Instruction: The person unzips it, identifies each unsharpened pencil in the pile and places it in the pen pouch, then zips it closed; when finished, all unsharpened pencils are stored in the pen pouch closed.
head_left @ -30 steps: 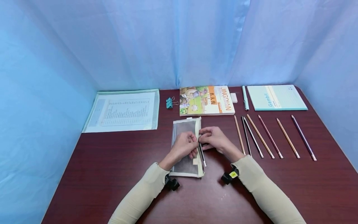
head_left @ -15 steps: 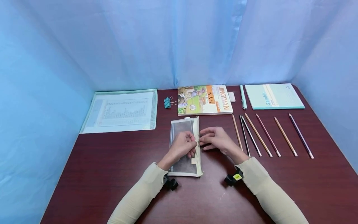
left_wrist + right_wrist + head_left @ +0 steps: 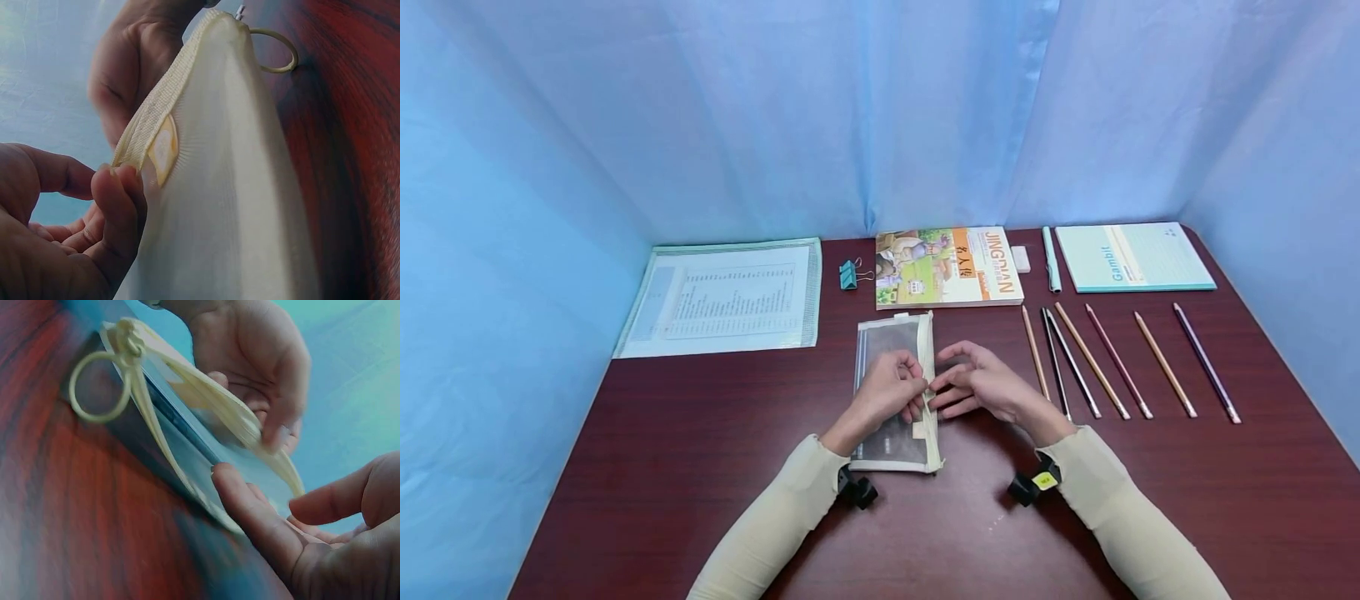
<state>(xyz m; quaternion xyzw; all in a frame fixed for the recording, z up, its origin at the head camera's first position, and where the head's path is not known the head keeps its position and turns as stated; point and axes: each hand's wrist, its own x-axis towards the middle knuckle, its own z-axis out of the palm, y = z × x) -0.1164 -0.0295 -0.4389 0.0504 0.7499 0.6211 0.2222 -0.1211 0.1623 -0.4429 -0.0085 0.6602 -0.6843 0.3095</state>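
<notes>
Pouch (image 3: 891,446) rests on the table (image 3: 700,467) straight ahead of you, its mouth running along the right side. Your left hand (image 3: 891,387) lies over it, thumb and finger pinched on one lip; your right hand (image 3: 981,387) is at the mouth with its fingers apart, and you cannot tell whether they touch the rim. From your right wrist you see the mouth gaping, a long dark thing (image 3: 181,422) inside and a cream ring (image 3: 73,394) at one end. Right of your right hand, seven pencils (image 3: 1092,361) lie in a row, the second and third from the left nearly meeting at their far ends. Left and farther off is a folder (image 3: 718,300) with a printed sheet. Beyond the pouch lies a book (image 3: 947,267), with a clip (image 3: 848,275) to its left and, to its right, an eraser (image 3: 1020,259), a pen (image 3: 1051,260) and a notebook (image 3: 1135,257). Blue curtain (image 3: 775,125) hangs behind.
</notes>
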